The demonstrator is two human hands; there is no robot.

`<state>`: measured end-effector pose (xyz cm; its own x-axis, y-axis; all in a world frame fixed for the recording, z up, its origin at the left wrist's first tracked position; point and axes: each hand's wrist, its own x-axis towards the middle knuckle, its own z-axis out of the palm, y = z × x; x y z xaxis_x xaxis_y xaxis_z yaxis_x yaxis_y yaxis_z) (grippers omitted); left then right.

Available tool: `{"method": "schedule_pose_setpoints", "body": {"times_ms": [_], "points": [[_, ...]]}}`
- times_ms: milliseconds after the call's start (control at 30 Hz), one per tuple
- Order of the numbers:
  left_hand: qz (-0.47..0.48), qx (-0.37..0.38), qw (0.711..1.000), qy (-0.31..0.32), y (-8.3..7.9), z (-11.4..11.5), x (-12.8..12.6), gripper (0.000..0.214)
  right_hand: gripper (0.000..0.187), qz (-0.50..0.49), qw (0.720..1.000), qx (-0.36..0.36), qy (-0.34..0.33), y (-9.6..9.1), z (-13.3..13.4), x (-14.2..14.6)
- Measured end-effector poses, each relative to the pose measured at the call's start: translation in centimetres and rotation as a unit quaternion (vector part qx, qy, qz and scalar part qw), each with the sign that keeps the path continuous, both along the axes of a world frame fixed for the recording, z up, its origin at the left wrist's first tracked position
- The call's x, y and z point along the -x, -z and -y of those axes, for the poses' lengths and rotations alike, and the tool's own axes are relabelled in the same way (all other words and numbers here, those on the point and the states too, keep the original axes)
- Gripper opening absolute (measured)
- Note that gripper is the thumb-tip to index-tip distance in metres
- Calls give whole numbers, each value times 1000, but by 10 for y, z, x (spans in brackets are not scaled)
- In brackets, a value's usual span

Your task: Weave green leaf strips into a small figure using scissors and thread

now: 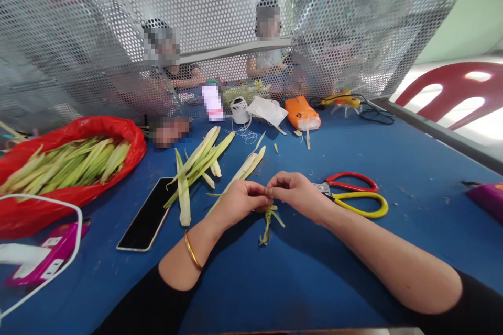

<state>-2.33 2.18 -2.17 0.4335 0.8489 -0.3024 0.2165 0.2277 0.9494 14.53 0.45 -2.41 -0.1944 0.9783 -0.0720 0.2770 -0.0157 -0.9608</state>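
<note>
Yellowish husk forms the small braid (268, 224), which trails at 6 o'clock from the fingertips; whether its lower end rests on the table (330, 285) or hangs just above, I cannot tell. Likely very light, pliable and a little springy, it could split along the grain if tugged, so a soft pinch at its upper end, across all the strands, would suit it best. Both the left hand (248, 198) and the right hand (293, 191) seem to pinch it there, thumbs pressed to fingers, tips meeting, though the part between them is hidden. With the hands as the dial's centre, scissors (356, 195) lie at 3 o'clock and a phone (145, 220) at 9. Blue and flat, the table carries scraps (276, 148). Loose husks (200, 167) spread at 10, with a red bag (137, 140) of more farther out. Thread (239, 113) sits at 11, an orange pack (302, 110) near 1. Beyond are a red chair (451, 77) at 2 and metal mesh (220, 5) across 12, two people (265, 58) showing through it.
</note>
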Motion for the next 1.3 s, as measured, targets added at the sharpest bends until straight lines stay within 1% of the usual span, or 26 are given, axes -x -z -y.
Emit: {"method": "schedule_pose_setpoints", "body": {"times_ms": [133, 233, 367, 500, 600, 733, 967, 1167, 1233, 1300], "points": [[15, -10, 1000, -13, 3, 1, -2, 7, 12, -58, 997, -28, -39, -2, -2, -2], [18, -21, 1000, -9, 2, 2, -4, 4, 20, -78, 996, -17, -36, -3, -5, -7], [18, -26, 1000, -2, 1, 2, -3, 6, 19, -34, 997, 28, -66, -4, -8, -12], [28, -29, 999, 6, 1, 2, -3, 9, 14, 1, 997, 28, -72, -4, -7, -12], [39, -24, 999, 4, 2, 2, -3, 16, 12, 3, 997, 32, -68, -3, -6, -11], [45, -23, 999, -6, 1, 2, -4, 26, 10, 11, 998, 23, -66, -1, -7, -12], [49, -17, 999, 4, 0, 3, -4, 28, 10, 88, 992, -39, -80, -6, -7, -16], [46, -5, 999, 13, 1, 1, -3, 28, 13, 135, 982, -84, -102, -7, -4, -11], [50, 2, 999, 17, 1, 0, -3, 30, 13, 140, 981, -79, -109, -7, -3, -10], [52, 3, 998, 25, 2, -1, -2, 30, 13, 134, 984, -54, -106, -9, -3, -10]]}}
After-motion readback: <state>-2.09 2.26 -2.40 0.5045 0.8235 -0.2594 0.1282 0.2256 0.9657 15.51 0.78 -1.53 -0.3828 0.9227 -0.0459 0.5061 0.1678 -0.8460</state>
